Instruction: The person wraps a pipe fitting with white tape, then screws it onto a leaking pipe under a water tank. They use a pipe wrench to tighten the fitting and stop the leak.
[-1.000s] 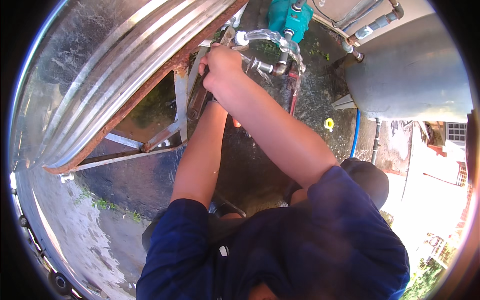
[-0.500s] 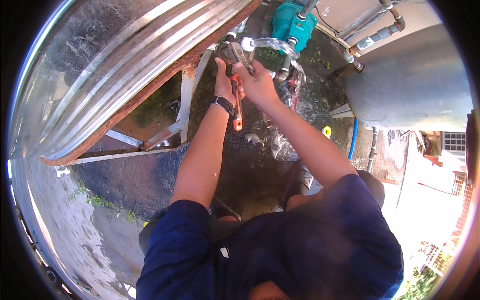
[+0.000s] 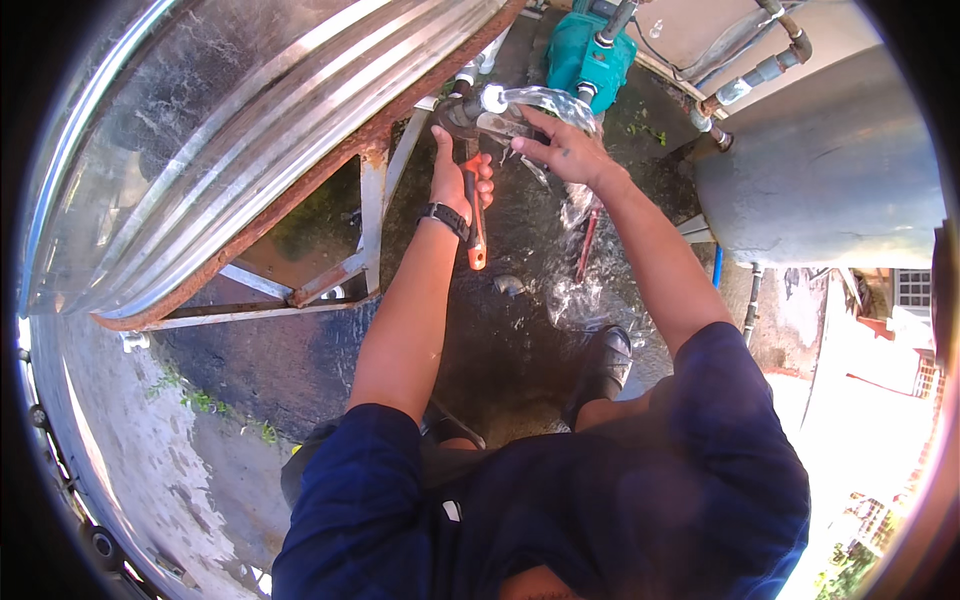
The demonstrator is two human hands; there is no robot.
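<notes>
My left hand (image 3: pixel 455 185) is closed round the orange-and-black handle of an adjustable wrench (image 3: pixel 474 215). Its dark head meets a grey pipe fitting (image 3: pixel 470 108) beside the rusty tank stand. Water (image 3: pixel 560 100) gushes rightward from the white end of a pipe (image 3: pixel 493 98) on that fitting and falls to the floor. My right hand (image 3: pixel 568 150) is open with fingers apart, at the stream's near side, a little right of the fitting. A red-handled tool (image 3: pixel 587 245), partly hidden by splashing, lies on the wet floor.
A teal pump (image 3: pixel 590 55) stands at the far middle. On the left a ribbed metal tank (image 3: pixel 280 110) rests on a rusty frame (image 3: pixel 372 200); a smooth metal tank (image 3: pixel 820 160) is at right. A small grey pipe piece (image 3: pixel 508 285) lies on wet ground.
My right hand has come off the wrench and fitting, moving right and opening beside the water. The left hand has stayed on the wrench.
</notes>
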